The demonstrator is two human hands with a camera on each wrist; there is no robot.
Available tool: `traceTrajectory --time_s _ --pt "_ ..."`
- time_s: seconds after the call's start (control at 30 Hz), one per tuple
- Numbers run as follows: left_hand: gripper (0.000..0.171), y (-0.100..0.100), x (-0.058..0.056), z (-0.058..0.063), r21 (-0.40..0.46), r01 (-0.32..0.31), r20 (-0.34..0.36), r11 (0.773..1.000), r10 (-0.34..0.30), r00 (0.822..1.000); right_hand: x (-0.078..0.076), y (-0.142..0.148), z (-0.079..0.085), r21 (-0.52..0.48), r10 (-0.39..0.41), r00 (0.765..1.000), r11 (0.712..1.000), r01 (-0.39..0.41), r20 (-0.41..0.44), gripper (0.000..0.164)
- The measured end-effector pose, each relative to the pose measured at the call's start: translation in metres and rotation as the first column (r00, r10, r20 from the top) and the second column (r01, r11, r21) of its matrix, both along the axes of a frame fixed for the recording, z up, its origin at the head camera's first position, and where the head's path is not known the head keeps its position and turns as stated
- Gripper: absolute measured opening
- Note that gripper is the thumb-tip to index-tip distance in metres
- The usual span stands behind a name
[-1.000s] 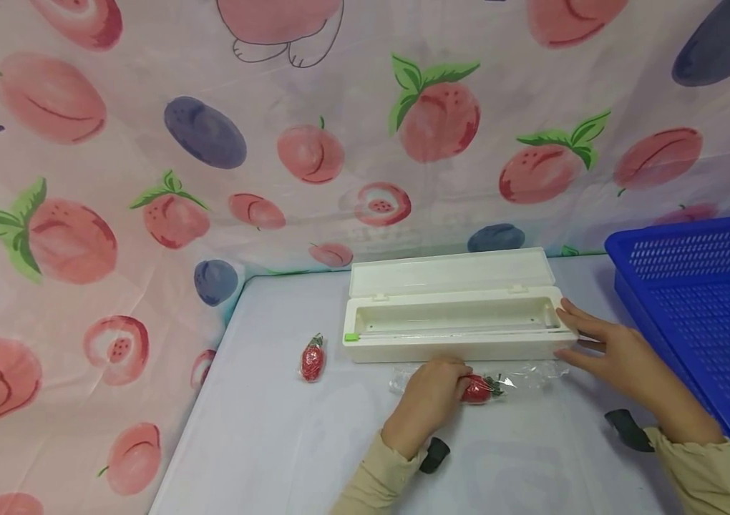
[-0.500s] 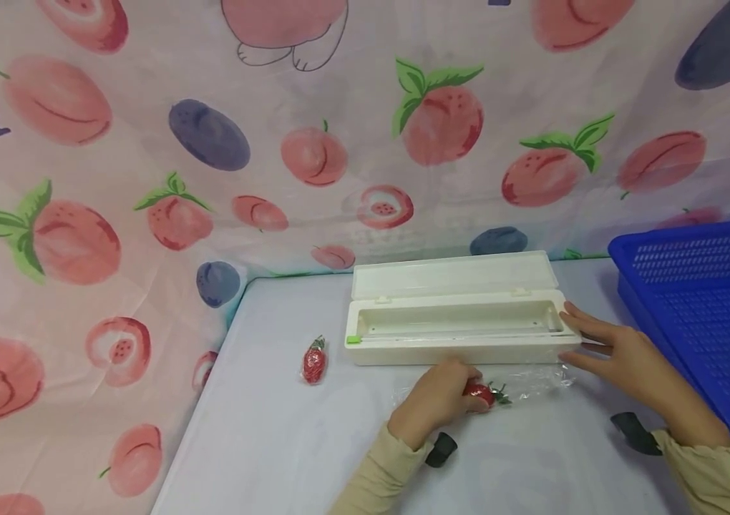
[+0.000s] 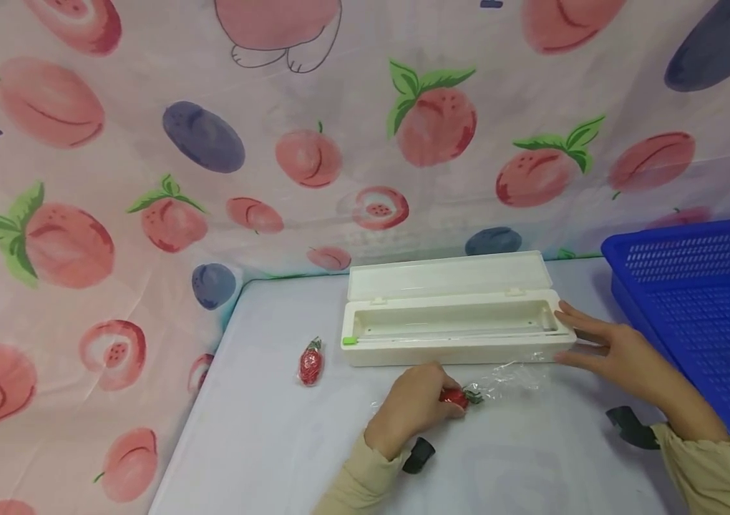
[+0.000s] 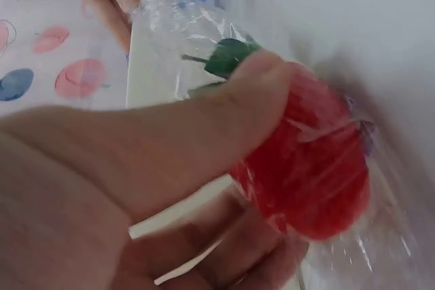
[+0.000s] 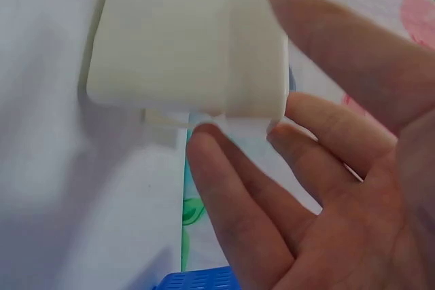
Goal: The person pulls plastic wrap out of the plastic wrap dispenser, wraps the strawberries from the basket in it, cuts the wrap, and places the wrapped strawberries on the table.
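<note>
My left hand (image 3: 406,408) pinches a red strawberry with green leaves (image 4: 309,157) between thumb and fingers, a sheet of clear cling film (image 3: 509,379) around it and trailing off toward the right. Just behind lies a long white cling film dispenser (image 3: 442,352), its lid (image 3: 449,275) raised and a green slider (image 3: 349,341) at the left end of its front edge. At the dispenser's right end is my right hand (image 3: 623,354), with mostly straight fingers against the end and the thumb at an edge. A second strawberry (image 3: 310,363), wrapped in film, rests to the left.
A blue perforated basket (image 3: 706,279) stands at the right, close to my right forearm. Behind the white-covered table (image 3: 262,436) hangs a fruit-print cloth (image 3: 339,93). Black straps (image 3: 632,429) show at both wrists.
My left hand has shifted the strawberry slightly left and toward me over the last half second. The film's right end has drawn left, away from my right hand, which stays at the dispenser.
</note>
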State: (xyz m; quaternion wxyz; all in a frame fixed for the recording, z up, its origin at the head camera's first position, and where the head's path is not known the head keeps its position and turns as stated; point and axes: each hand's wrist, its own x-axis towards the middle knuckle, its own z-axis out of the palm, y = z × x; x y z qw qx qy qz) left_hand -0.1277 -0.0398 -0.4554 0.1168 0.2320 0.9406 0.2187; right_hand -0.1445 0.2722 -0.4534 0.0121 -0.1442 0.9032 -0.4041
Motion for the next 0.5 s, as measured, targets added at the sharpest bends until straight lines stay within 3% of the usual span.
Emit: traceTrajectory --time_s 0.17,0.3,0.4,0.5 --pt "0.023 -0.012 0.004 0.006 0.091 -0.014 0.017 0.996 0.013 1.000 -0.001 0.000 0.003 0.032 -0.027 1.000 0.999 0.028 -0.015 0.070" --pt "0.029 -0.017 0.007 0.012 0.183 -0.025 -0.010 0.983 0.028 1.000 -0.001 -0.005 0.006 0.094 -0.058 0.998 0.994 0.058 -0.004 0.066" --pt "0.032 -0.019 0.008 0.015 0.291 -0.061 0.023 0.955 0.057 0.998 0.002 -0.011 0.009 0.120 -0.097 0.995 0.988 0.098 -0.008 0.060" --pt "0.035 -0.017 0.008 0.016 0.421 -0.115 0.087 0.900 0.086 0.992 0.007 -0.017 0.013 0.120 -0.141 0.990 0.982 0.143 -0.028 0.052"
